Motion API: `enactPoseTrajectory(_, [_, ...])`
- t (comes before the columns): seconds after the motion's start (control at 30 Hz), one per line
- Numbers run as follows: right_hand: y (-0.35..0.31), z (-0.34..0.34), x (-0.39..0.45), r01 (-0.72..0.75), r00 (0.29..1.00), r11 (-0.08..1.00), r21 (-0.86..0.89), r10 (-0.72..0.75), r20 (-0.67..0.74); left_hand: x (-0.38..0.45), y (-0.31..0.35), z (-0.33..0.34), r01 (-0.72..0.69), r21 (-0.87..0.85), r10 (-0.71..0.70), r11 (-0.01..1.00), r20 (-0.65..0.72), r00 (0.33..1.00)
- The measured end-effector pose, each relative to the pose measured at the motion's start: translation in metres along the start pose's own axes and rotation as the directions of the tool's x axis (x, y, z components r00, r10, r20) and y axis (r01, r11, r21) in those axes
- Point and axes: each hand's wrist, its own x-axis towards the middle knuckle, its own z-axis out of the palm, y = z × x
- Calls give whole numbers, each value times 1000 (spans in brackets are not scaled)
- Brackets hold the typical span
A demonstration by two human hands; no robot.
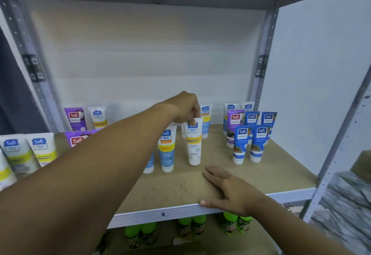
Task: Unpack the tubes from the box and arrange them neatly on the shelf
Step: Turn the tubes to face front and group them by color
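Care matters as we pinch the white Vitamin C tube [194, 143] by its top in our left hand [185, 107], just beyond our flat, relaxed right hand [224, 189] on the shelf [251, 176], setting it upright beside its neighbours.

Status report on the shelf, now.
Left hand pinching white tube by its top, upright on shelf. Right hand flat at front edge. Nothing blocking.

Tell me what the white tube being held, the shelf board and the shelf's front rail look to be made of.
White tube, pinched at its top by the left hand: likely soft plastic, smooth with a printed label and slight sheen.
Shelf board: looks like brown fibreboard or hardboard, matt, flat and scuffed with dark specks.
Front rail: probably painted metal, light grey with ribbed grooves; the right hand rests flat above it.
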Motion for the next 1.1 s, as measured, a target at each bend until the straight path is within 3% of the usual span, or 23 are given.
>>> enactPoseTrajectory(0.4, [2,14,-1,41,998,989,-145,-47,-38,-9,6,12,22,20,-22,1000,42,999])
enactPoseTrajectory(1.1, [5,20,-1,53,994,981,-187,-69,-82,-9,8,24,5,121,-9,993,37,999])
